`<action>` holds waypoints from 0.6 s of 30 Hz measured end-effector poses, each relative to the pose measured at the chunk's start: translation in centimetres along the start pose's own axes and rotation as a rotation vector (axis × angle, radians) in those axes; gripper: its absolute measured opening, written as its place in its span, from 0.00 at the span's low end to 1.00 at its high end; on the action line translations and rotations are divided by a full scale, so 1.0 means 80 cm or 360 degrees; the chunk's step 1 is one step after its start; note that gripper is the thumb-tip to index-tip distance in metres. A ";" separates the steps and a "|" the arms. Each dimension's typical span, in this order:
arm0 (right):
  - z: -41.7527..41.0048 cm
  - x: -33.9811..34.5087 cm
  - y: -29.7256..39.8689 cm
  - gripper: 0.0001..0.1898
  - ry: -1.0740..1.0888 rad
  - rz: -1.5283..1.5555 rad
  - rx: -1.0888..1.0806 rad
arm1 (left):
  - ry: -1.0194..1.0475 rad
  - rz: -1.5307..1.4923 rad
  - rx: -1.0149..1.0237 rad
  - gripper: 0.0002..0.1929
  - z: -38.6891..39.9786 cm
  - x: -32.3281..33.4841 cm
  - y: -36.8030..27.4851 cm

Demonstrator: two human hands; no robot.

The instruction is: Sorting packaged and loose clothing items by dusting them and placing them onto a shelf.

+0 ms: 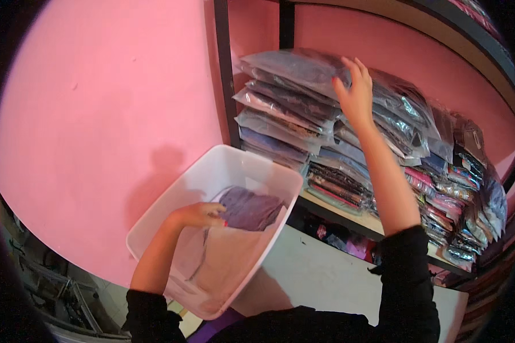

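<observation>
A white plastic bin [176, 188], tilted in the view, stands before me. A folded dark purple-grey garment [251, 208] lies inside it, beside a beige piece [236, 248] that could be fabric or packaging. My left hand [204, 215] reaches into the bin, fingers slightly curled at the garment's left edge; whether it grips anything cannot be told. My right hand [356, 92] is raised at the top of a stack of clear plastic bags with folded garments [292, 70], its fingers spread and holding nothing. Whether it touches the bags is unclear.
A dark-framed shelf [343, 223] bears several stacks of bagged garments [450, 193], with more packages on a level below. A pink wall [90, 107] rises at left and behind. Metal frames [68, 291] stand at lower left. A pale surface [326, 270] lies under the shelf's front edge.
</observation>
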State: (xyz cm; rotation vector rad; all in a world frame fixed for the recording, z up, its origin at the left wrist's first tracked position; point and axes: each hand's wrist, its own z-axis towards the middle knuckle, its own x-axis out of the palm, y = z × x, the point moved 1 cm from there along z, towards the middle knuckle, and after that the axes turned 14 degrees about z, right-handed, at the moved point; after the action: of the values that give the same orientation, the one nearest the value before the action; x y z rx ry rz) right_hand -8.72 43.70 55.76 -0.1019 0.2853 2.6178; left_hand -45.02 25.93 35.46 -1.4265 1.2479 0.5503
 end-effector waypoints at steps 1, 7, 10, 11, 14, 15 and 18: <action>-0.033 -0.013 0.018 0.23 0.0083 0.0045 -0.0043 | 0.0106 -0.0137 -0.0036 0.31 0.020 0.008 -0.001; -0.341 -0.101 0.064 0.19 0.0934 0.0603 0.1078 | -0.0152 0.0396 0.0611 0.33 0.082 0.098 -0.004; -0.581 -0.194 0.063 0.23 0.1389 0.0048 0.1366 | -0.0024 0.0537 0.0654 0.30 0.112 0.144 -0.023; -0.651 -0.228 0.081 0.26 0.1405 -0.0158 0.1210 | -0.0017 0.0545 0.0677 0.30 0.116 0.148 -0.033; -0.742 -0.314 0.172 0.28 0.1540 -0.0408 0.1271 | 0.0000 0.0133 0.0291 0.29 0.101 0.145 -0.042; -0.748 -0.334 0.197 0.27 0.1549 -0.0427 0.1235 | -0.0081 0.0351 0.0294 0.26 0.093 0.135 -0.048; -0.757 -0.355 0.216 0.27 0.1511 -0.0449 0.1281 | -0.0117 0.0603 0.0219 0.20 0.085 0.117 -0.045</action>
State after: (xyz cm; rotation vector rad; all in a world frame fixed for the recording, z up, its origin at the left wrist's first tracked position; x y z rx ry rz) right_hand 8.79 2.20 3.42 -0.9998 1.4671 1.8184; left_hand -36.63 28.02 26.99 -1.0506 1.4766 0.7497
